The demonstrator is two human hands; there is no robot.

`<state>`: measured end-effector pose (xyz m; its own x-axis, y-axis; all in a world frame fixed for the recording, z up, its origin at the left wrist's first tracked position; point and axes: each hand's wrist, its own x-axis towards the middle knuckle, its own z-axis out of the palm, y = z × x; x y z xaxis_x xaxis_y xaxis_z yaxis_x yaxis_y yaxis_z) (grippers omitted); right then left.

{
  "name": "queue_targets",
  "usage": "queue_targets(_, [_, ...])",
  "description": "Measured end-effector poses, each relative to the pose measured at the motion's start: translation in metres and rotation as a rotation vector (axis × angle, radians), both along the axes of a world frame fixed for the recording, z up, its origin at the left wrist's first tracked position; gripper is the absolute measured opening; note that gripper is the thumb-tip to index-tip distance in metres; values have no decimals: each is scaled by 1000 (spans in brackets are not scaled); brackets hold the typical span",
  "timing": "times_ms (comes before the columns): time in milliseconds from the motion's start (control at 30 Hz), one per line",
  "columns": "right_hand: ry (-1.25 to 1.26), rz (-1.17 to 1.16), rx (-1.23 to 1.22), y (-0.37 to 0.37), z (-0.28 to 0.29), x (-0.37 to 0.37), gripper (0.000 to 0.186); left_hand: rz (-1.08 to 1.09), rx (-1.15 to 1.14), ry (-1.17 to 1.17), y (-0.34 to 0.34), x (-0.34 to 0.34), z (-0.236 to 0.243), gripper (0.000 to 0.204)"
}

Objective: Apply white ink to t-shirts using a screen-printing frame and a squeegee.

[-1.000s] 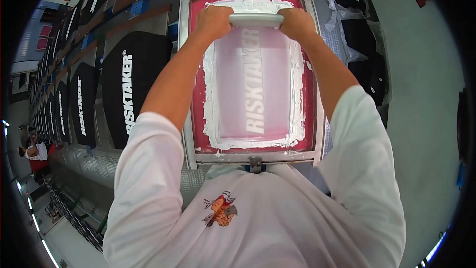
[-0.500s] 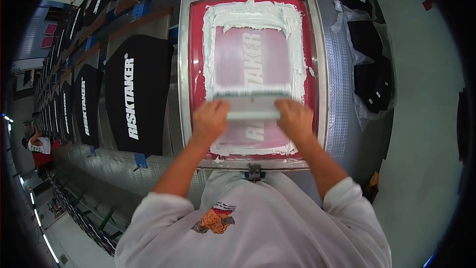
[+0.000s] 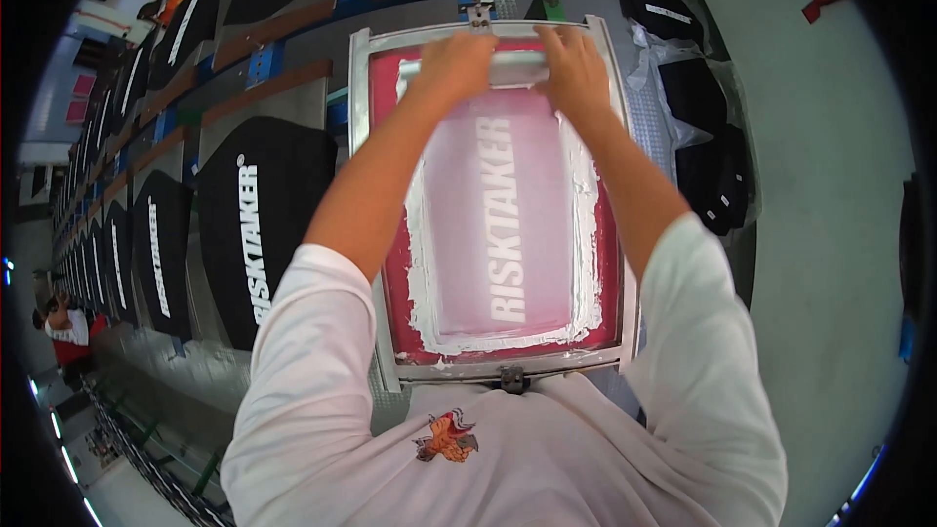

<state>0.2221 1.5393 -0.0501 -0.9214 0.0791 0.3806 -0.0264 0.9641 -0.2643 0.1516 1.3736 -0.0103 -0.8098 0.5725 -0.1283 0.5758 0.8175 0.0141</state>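
A metal-framed printing screen (image 3: 360, 107) lies in front of me, with red borders around a pale mesh (image 3: 451, 224) that carries block lettering. Thick white ink (image 3: 421, 283) is banked along the sides and near end of the mesh. Across the far end of the screen sits a squeegee (image 3: 519, 70) with a pale bar. My left hand (image 3: 457, 68) grips its left part, and my right hand (image 3: 574, 66) is closed over its right end. The blade's lower edge is mostly hidden behind my hands and the bar.
To the left, black fabric pieces with white lettering (image 3: 278, 156) lie on a long row of boards. Dark pieces in clear plastic (image 3: 693, 88) rest to the right of the screen. A metal clamp (image 3: 512, 380) holds its near edge. A person (image 3: 66, 327) is far left.
Both hands have pushed the squeegee away from me, from mid-screen to the far end. The mesh lettering is now uncovered. My view has shifted, and the screen appears lower.
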Motion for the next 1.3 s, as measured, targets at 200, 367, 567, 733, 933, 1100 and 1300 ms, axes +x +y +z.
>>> queue_targets(200, [-704, -19, -885, -32, 28, 212, 32, -46, 172, -222, -35, -58, 16, 40])
queue_targets(367, [-1432, -63, -1197, -79, -22, 392, 48, -79, 220, -145, -6, -58, 28, 45])
queue_targets(567, [-1112, -75, -1275, -140, -62, 419, 45, -4, 69, -14, 1, -27, -3, 47])
queue_targets(733, [-958, -122, -1185, -143, -57, 417, 32, -62, -29, 5, -17, 36, -1, 41])
queue_targets(933, [-803, -63, -1196, -145, -79, 416, 28, -116, 55, 38, -64, 218, -26, 28])
queue_targets(1100, [-773, -14, -1140, -142, -68, 406, 21, -128, 338, 207, -102, 403, -52, 25])
queue_targets(1300, [-761, -9, -1118, -140, -73, 415, 24, -56, 224, -100, -88, 353, -5, 25])
